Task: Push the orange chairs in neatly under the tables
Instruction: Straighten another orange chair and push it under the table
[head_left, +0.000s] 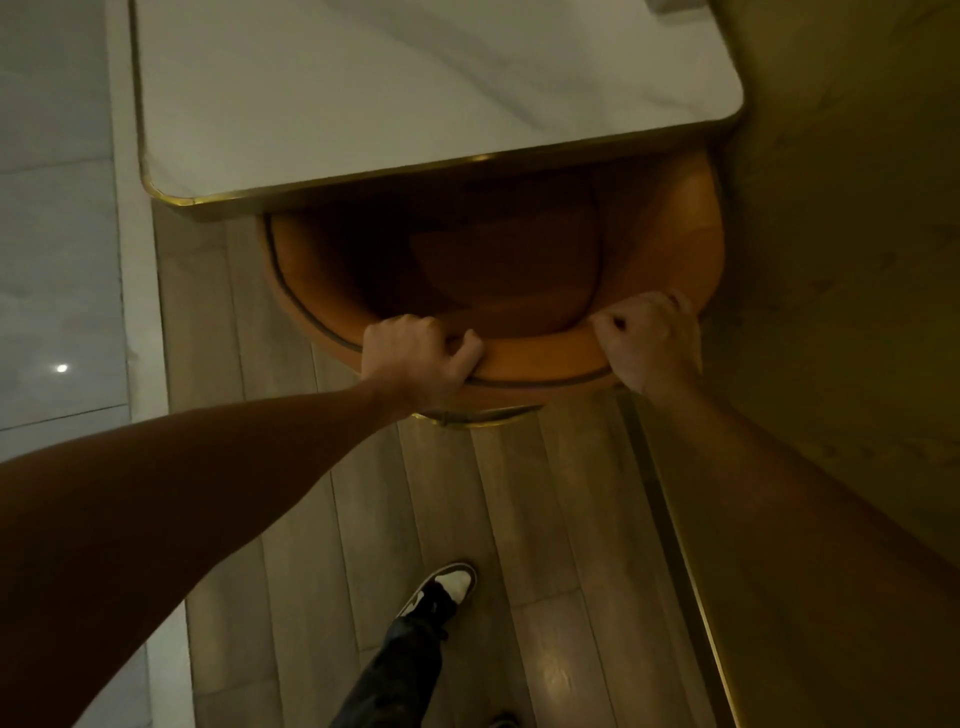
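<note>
An orange chair (540, 358) with a curved padded back stands below me, its seat partly under a white marble table (363, 104) with a brass rim. My left hand (415, 358) grips the left part of the chair's back rim. My right hand (649, 343) grips the right part of the same rim. The front of the seat is hidden in shadow beneath the table edge.
A tall wall panel (831, 312) with a brass bottom strip runs close along the chair's right side. Wooden floor planks (519, 493) lie under me, where my foot in a black and white sneaker (447, 587) stands. Pale glossy flooring (57, 260) lies left.
</note>
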